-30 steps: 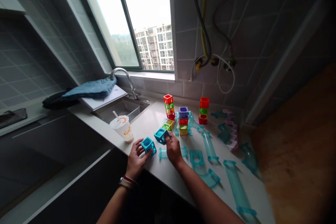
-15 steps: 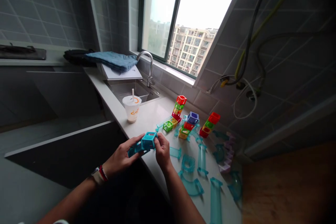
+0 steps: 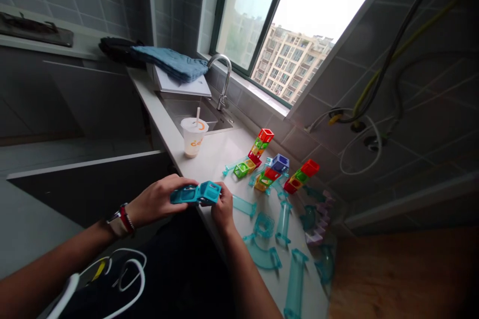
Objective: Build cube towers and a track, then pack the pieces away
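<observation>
Pinching turquoise cubes (image 3: pixel 206 192), apart earlier, now touching: left hand (image 3: pixel 159 201) and right hand (image 3: pixel 223 209) alike

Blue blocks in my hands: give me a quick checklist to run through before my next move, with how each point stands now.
1. Left hand has a grip on the left blue block: ok.
2. Right hand has a grip on the right blue block: ok, at its far end.
3. Blocks locked together: cannot tell; they appear to meet end to end.
4. Counter clear beside the right hand: not ok, a teal track piece lies there.
5. Drink cup upright: ok, on the counter by the sink.
6. Purple-topped stack standing: ok.
</observation>
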Demonstrator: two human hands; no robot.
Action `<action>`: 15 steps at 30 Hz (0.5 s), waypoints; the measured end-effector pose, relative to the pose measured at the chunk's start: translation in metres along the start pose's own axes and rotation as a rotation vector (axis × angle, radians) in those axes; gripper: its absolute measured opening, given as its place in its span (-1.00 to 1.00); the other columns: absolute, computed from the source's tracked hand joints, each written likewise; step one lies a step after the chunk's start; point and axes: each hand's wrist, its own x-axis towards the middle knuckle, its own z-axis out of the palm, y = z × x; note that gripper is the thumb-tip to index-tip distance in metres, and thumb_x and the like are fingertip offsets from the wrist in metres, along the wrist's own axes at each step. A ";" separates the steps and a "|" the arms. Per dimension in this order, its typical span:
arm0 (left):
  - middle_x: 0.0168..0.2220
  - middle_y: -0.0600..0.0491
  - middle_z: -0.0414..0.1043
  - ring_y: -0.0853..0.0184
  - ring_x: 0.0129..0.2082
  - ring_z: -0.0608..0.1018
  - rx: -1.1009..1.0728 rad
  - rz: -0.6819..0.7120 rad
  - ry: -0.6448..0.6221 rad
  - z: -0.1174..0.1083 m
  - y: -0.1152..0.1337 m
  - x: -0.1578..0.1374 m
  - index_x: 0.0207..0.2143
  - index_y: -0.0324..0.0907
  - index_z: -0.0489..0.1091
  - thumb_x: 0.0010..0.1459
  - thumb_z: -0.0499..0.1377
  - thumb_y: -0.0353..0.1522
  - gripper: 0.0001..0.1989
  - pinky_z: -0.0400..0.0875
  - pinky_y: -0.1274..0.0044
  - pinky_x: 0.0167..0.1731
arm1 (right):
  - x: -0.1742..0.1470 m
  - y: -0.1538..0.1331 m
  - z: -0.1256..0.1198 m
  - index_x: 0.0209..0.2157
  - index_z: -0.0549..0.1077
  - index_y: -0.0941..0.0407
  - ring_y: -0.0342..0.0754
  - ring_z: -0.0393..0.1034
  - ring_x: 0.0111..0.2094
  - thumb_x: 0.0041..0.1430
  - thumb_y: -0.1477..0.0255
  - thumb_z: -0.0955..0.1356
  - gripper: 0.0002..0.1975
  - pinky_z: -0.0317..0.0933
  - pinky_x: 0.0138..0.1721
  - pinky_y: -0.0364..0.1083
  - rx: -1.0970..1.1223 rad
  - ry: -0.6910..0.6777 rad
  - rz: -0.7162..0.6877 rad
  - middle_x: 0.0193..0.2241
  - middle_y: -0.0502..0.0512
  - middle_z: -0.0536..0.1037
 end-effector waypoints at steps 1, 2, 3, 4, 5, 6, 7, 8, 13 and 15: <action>-0.05 -0.02 0.61 0.11 -0.11 0.63 -0.010 -0.016 0.021 0.005 0.005 0.002 0.13 -0.03 0.52 0.12 0.32 -0.17 -0.50 0.53 0.40 -0.05 | 0.001 0.000 -0.001 -0.28 0.45 0.10 -0.09 0.46 -0.49 0.19 0.28 0.32 -0.81 0.46 -0.48 -0.12 0.038 0.019 0.022 -0.46 -0.02 0.51; -0.02 -0.02 0.61 0.10 -0.06 0.63 -0.017 -0.020 0.031 0.011 0.010 0.006 0.14 -0.03 0.51 0.15 0.30 -0.16 -0.50 0.52 0.38 -0.01 | 0.003 0.001 -0.002 -0.29 0.44 0.11 -0.09 0.46 -0.50 0.20 0.25 0.33 -0.79 0.45 -0.52 -0.13 0.080 0.041 0.041 -0.47 -0.02 0.50; 0.01 -0.02 0.60 0.09 -0.03 0.62 -0.017 -0.013 0.027 0.016 0.015 0.010 0.15 -0.03 0.51 0.18 0.27 -0.16 -0.51 0.51 0.37 0.03 | 0.004 0.001 -0.003 -0.29 0.44 0.11 -0.09 0.46 -0.50 0.20 0.23 0.34 -0.77 0.45 -0.53 -0.14 0.119 0.063 0.058 -0.46 -0.01 0.50; 0.03 -0.02 0.60 0.09 0.00 0.61 -0.008 0.003 0.018 0.021 0.019 0.015 0.15 -0.02 0.51 0.20 0.26 -0.17 -0.53 0.49 0.37 0.05 | 0.006 0.001 -0.005 -0.27 0.44 0.12 -0.09 0.47 -0.48 0.20 0.21 0.35 -0.76 0.46 -0.52 -0.14 0.147 0.080 0.069 -0.44 0.01 0.51; 0.04 -0.02 0.59 0.09 0.01 0.60 0.009 0.021 0.005 0.025 0.023 0.021 0.15 -0.01 0.52 0.22 0.25 -0.18 -0.55 0.49 0.37 0.05 | 0.008 0.002 -0.007 -0.23 0.44 0.12 -0.08 0.49 -0.45 0.20 0.21 0.35 -0.74 0.48 -0.50 -0.13 0.169 0.101 0.075 -0.40 0.02 0.52; 0.04 -0.01 0.59 0.10 0.01 0.60 0.030 0.037 -0.007 0.028 0.026 0.026 0.15 0.01 0.53 0.22 0.24 -0.19 -0.56 0.48 0.38 0.04 | 0.009 0.001 -0.010 -0.16 0.44 0.11 -0.08 0.50 -0.41 0.18 0.23 0.36 -0.72 0.50 -0.48 -0.11 0.190 0.123 0.075 -0.34 0.04 0.54; 0.03 -0.01 0.59 0.10 0.00 0.60 0.049 0.047 -0.014 0.029 0.028 0.030 0.15 0.02 0.53 0.23 0.24 -0.20 -0.57 0.49 0.39 0.02 | 0.011 0.001 -0.011 -0.09 0.44 0.10 -0.07 0.51 -0.37 0.16 0.25 0.38 -0.68 0.52 -0.46 -0.10 0.212 0.146 0.071 -0.26 0.06 0.55; 0.02 -0.01 0.59 0.11 -0.01 0.60 0.061 0.050 -0.019 0.030 0.028 0.034 0.15 0.03 0.53 0.23 0.24 -0.20 -0.57 0.49 0.40 -0.01 | 0.011 0.000 -0.013 -0.01 0.42 0.08 -0.07 0.52 -0.34 0.13 0.29 0.38 -0.61 0.53 -0.44 -0.09 0.234 0.164 0.064 -0.18 0.08 0.55; 0.00 -0.01 0.61 0.14 -0.06 0.63 0.016 -0.010 -0.005 0.030 0.019 0.035 0.14 -0.01 0.55 0.23 0.22 -0.14 -0.56 0.50 0.44 -0.05 | 0.010 -0.007 -0.012 0.19 0.36 0.02 -0.03 0.54 -0.27 0.03 0.43 0.36 -0.38 0.53 -0.48 -0.11 0.318 0.088 0.075 -0.01 0.14 0.55; 0.02 -0.01 0.61 0.13 -0.06 0.64 -0.015 -0.053 0.017 0.031 0.013 0.031 0.11 -0.02 0.56 0.23 0.22 -0.10 -0.54 0.51 0.44 -0.05 | 0.009 -0.009 -0.013 0.17 0.39 0.03 -0.02 0.53 -0.25 0.00 0.45 0.34 -0.38 0.52 -0.46 -0.11 0.345 0.021 0.101 -0.01 0.13 0.56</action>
